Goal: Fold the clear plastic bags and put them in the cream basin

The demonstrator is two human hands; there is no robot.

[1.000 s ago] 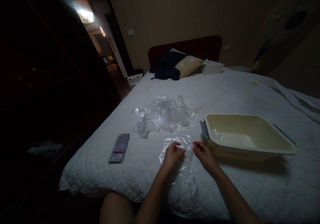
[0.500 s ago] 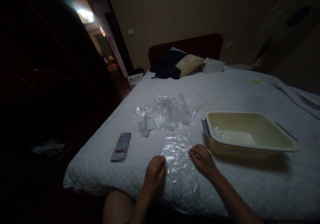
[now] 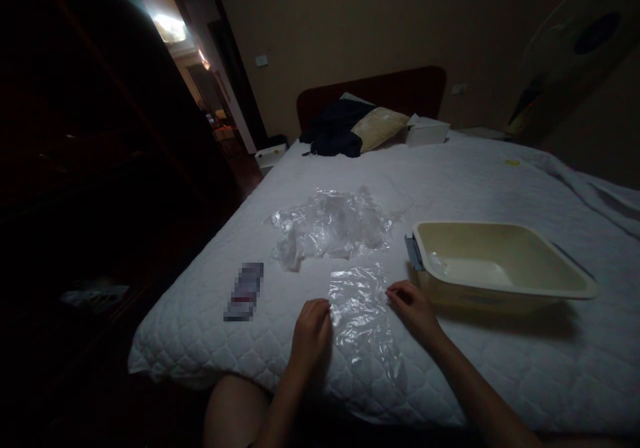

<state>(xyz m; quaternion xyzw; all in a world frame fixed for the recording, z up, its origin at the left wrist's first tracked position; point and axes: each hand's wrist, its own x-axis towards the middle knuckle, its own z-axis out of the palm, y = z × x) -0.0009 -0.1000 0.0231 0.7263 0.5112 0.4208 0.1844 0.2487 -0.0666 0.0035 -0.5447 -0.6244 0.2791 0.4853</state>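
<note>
At 6 o'clock, the clear plastic bag (image 3: 359,308) lies flat; the left hand (image 3: 310,333) pinches its 9 o'clock edge, the right hand (image 3: 417,313) its 3 o'clock edge. Beyond it, the cream tub (image 3: 515,289) stands at 2 o'clock, crumpled plastic (image 3: 333,225) at 11.

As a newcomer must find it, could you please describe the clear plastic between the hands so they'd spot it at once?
On the white bed, look left of the cream tub, near the front edge. The clear plastic lies spread out between the left hand and the right hand, unlike the crumpled heap just beyond it.
</note>
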